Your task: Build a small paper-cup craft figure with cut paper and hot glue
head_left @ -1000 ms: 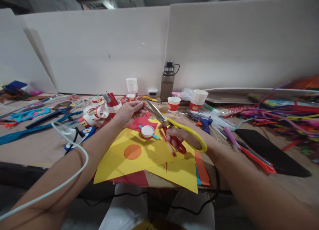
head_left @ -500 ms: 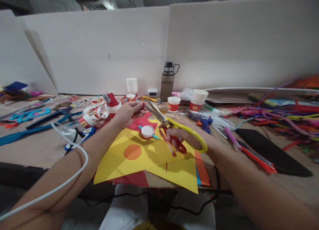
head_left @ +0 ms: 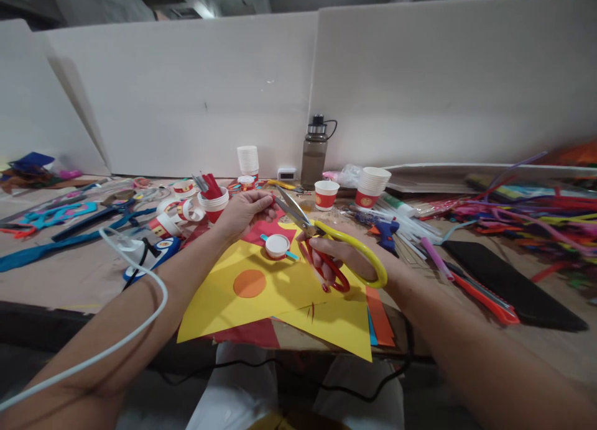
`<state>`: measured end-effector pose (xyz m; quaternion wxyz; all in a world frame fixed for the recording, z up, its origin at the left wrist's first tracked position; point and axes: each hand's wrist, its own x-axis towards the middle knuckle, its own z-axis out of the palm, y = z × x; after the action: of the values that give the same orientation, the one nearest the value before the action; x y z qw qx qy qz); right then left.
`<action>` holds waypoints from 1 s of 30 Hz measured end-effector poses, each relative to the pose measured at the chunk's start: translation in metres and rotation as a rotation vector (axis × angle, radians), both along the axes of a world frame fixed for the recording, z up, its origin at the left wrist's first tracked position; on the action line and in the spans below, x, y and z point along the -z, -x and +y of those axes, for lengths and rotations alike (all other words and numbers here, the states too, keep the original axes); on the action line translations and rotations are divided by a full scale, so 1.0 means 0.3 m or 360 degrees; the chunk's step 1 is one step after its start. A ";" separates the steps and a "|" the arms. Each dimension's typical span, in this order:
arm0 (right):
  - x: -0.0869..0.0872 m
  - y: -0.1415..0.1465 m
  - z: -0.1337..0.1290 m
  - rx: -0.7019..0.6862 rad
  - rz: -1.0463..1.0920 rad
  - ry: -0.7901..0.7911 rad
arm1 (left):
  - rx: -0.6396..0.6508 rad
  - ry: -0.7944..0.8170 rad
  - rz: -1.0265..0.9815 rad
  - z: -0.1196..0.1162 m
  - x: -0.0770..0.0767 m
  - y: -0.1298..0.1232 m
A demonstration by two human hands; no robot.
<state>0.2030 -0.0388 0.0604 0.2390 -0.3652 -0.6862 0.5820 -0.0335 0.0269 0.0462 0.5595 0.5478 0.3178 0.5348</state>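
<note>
My right hand is closed round scissors with one yellow and one red handle loop. Their blades stand apart and point away to the left. A thin reddish stick, its kind unclear, shows beside the fingers of that hand. Just left of the blade tips, my left hand pinches a small red piece, mostly hidden by the fingers. Below lies a yellow paper sheet with an orange paper circle on it. A cut-down white cup with blue strips at its sides stands near the red paper.
A water bottle stands by the white back board. Stacked paper cups and a single cup are near it. To the right lie a blue glue gun, a red cutter and pipe cleaners. A white cable crosses my left forearm.
Both hands stay nearly in place, and the scissor blades remain apart. The reddish stick by my right hand has turned slightly and shows less. The whole view has shifted a little.
</note>
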 end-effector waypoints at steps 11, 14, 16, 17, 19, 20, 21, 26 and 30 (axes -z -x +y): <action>0.016 0.007 -0.005 0.0057 -0.0116 -0.0142 | -0.0008 -0.0064 -0.0020 0.002 0.006 -0.002; 0.025 0.011 -0.006 0.0062 -0.0116 -0.0122 | -0.0008 -0.0072 -0.0063 0.004 0.007 -0.003; 0.028 0.014 -0.006 0.0082 -0.0118 -0.0124 | -0.0008 -0.0071 -0.0081 0.005 0.008 -0.004; 0.029 0.014 -0.006 0.0099 -0.0116 -0.0124 | -0.0007 -0.0072 -0.0084 0.005 0.009 -0.004; 0.032 0.014 -0.004 0.0131 -0.0123 -0.0103 | -0.0008 -0.0079 -0.0089 0.005 0.011 -0.005; 0.034 0.012 -0.003 0.0138 -0.0134 -0.0085 | -0.0007 -0.0084 -0.0091 0.005 0.012 -0.006; 0.035 0.011 -0.002 0.0134 -0.0148 -0.0072 | -0.0006 -0.0088 -0.0091 0.005 0.013 -0.006; 0.029 0.014 -0.011 0.0106 -0.0220 -0.0099 | -0.0033 -0.0077 -0.0062 0.001 0.011 -0.014; 0.002 0.029 -0.020 0.0224 -0.0261 -0.0149 | -0.0052 -0.0051 -0.0006 -0.004 0.005 -0.020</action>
<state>0.1943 -0.0448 0.0598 0.2391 -0.4472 -0.7026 0.4993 -0.0276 0.0257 0.0448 0.5424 0.5504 0.3168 0.5499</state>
